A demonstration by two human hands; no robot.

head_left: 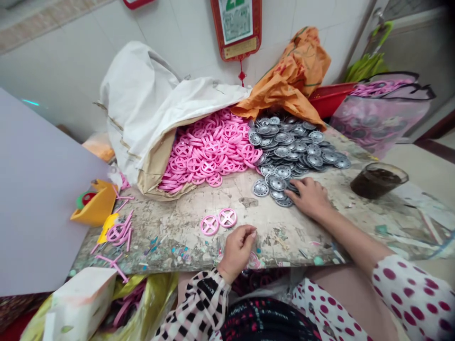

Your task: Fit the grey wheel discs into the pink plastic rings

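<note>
Two pink four-spoked wheels, the left one (209, 225) and the right one (227, 218), lie flat side by side on the table. Just below them is my left hand (237, 251), closed with curled fingers; anything inside the fingers is hidden. My right hand (311, 196) reaches to the front edge of a heap of grey wheel discs (295, 147). Its thumb and forefinger are apart and touch the discs there, and the tips are partly lost among them. A loose grey disc (260, 188) lies left of that hand. Behind, a large heap of pink wheels (209, 151) spills out.
A white sack (142, 109) lies around the pink heap, an orange bag (284, 90) behind the grey one. At right stands a glass of dark liquid (378, 181). Pink stick-like parts (121, 232) and a yellow holder (97, 203) occupy the left side of the worn table (159, 227).
</note>
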